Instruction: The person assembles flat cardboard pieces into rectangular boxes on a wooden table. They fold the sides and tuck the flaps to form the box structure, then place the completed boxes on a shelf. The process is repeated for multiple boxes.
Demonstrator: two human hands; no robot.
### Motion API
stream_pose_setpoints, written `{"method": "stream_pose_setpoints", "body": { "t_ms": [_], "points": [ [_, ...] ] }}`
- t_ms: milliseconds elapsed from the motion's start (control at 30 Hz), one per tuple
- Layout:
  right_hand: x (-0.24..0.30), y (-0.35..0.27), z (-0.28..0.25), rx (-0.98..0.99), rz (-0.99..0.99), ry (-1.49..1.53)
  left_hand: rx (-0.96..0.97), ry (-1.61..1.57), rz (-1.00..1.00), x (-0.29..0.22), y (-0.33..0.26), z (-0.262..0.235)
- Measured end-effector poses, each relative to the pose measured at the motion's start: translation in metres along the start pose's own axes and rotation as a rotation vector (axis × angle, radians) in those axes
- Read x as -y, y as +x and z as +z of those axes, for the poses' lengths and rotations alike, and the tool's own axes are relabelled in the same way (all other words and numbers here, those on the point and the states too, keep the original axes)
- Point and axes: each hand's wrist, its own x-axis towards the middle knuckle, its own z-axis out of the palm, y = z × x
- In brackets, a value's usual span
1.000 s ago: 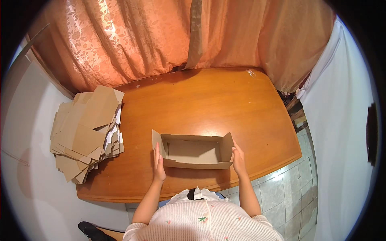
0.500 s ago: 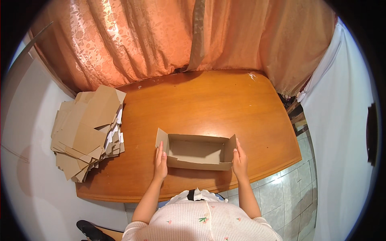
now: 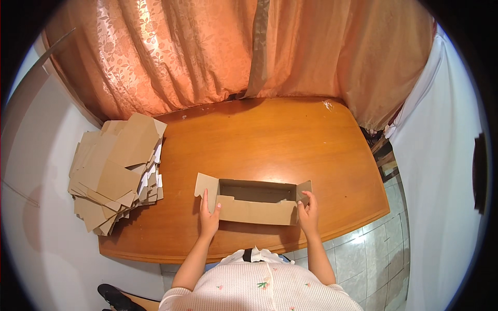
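A long brown cardboard box (image 3: 257, 211) rests at the near side of the table, its top open and its front wall facing me. A side flap (image 3: 206, 185) stands out at its left end, and a smaller flap (image 3: 306, 187) at its right end. My left hand (image 3: 209, 220) grips the left end, fingers along the outside and thumb at the front corner. At the right end, my right hand (image 3: 308, 213) holds the box with bent fingers at the flap and the thumb near the front corner.
A tall, uneven stack of flat cardboard pieces (image 3: 116, 166) lies on the left of the wooden table (image 3: 249, 137). Orange curtains (image 3: 207, 52) hang along the far edge, and a white cloth (image 3: 436, 155) hangs at the right. A black shoe (image 3: 119, 298) is at lower left.
The box has tipped so that more of its front wall and less of its inside floor shows. Its end flaps now spread outward. My right fingers have bent more at the right flap.
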Motion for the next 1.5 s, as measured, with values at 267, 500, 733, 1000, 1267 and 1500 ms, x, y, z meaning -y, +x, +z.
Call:
{"method": "stream_pose_setpoints", "body": {
  "t_ms": [267, 500, 733, 1000, 1267, 1500],
  "points": [
    [0.011, -0.005, 0.002, 0.064, -0.097, -0.014, -0.075, 0.158, 0.096, -0.005, -0.012, 0.006],
    [0.024, -0.021, 0.007, 0.108, -0.107, -0.006, -0.019, 0.216, 0.047, -0.023, -0.036, -0.013],
    [0.045, -0.036, 0.031, -0.140, -0.338, -0.374, 0.074, 0.407, 0.088, -0.010, -0.044, -0.024],
    [0.054, -0.045, 0.072, 0.165, -0.652, -0.085, 0.053, 0.481, 0.337, 0.007, -0.043, -0.018],
    [0.028, -0.019, 0.095, 0.153, -0.545, -0.241, 0.069, 0.486, 0.462, 0.024, -0.042, -0.020],
    [0.019, -0.015, 0.096, 0.062, -0.528, -0.286, 0.032, 0.377, 0.549, 0.037, -0.036, -0.017]
  ]
}}
